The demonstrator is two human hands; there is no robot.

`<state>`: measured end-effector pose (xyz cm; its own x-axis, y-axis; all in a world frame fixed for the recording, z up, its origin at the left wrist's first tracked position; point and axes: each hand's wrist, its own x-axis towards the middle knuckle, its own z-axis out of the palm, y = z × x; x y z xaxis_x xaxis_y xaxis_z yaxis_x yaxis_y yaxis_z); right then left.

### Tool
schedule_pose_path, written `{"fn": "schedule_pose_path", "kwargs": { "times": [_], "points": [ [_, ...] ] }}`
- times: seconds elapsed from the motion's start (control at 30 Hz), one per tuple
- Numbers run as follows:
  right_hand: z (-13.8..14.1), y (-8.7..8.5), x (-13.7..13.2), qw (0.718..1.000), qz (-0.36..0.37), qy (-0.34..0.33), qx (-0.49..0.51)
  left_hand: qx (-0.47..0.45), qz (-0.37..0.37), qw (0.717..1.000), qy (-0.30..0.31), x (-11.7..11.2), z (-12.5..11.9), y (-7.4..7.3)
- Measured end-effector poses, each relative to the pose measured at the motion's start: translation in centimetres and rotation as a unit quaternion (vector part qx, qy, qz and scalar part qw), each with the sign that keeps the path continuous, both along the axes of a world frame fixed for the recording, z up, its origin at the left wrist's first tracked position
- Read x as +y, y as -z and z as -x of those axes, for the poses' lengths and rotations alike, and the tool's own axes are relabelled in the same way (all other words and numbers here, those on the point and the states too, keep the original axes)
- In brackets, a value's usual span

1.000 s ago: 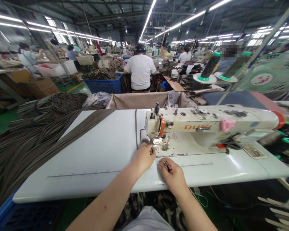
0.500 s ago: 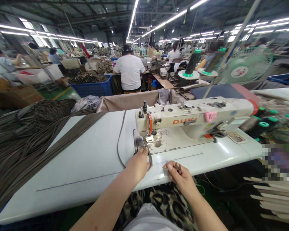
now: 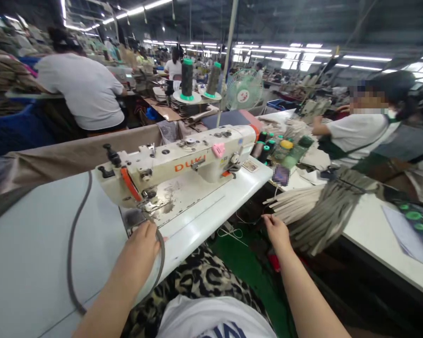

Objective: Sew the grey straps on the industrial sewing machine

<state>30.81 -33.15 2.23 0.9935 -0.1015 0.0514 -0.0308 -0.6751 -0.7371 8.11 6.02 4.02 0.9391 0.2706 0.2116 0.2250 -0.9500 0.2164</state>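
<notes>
My left hand (image 3: 143, 244) rests at the front of the white sewing table (image 3: 28, 234), just below the needle plate, closed on a long grey strap (image 3: 70, 244). The strap loops under the fingers and runs left and back across the table. The cream sewing machine (image 3: 183, 164) stands right behind that hand. My right hand (image 3: 277, 230) is stretched out past the table's right edge, close to a bundle of pale and grey strips (image 3: 313, 211) that hangs off the neighbouring table. Its fingers are hidden behind the back of the hand.
Two dark thread cones (image 3: 187, 77) and a green fan (image 3: 244, 89) stand behind the machine. Green-capped spools (image 3: 268, 148) sit at its right end. One person (image 3: 359, 131) works at the right-hand table, and another (image 3: 81, 89) sits with their back to me.
My view has swung right. The right hand left the table's front edge and reached out toward the strip bundle. The left hand stays on the strap, which now bows into a wider loop.
</notes>
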Motion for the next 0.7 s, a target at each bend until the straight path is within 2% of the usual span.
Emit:
{"fn": "schedule_pose_path", "kwargs": {
  "times": [0.1,0.2,0.37,0.5,0.7],
  "points": [
    [-1.1,-1.4,-4.4,0.992,0.095,0.088,-0.009,-0.009,-0.011,1.0,0.017,0.0,0.3,0.2],
    [-2.0,-3.1,-7.7,0.969,0.166,0.184,-0.011,-0.017,-0.019,0.999,0.029,-0.1,0.5,0.1],
    [-3.5,-5.6,-11.6,0.925,0.218,0.311,0.006,-0.03,-0.037,0.999,0.024,-0.2,0.8,0.5],
    [-4.9,-6.5,-13.8,0.918,0.224,0.324,0.045,-0.031,-0.052,0.997,0.041,0.5,0.8,1.7],
    [-7.0,-6.4,-15.3,0.922,0.228,0.307,0.062,-0.067,-0.071,0.993,0.063,2.2,0.3,4.2]
  ]
}}
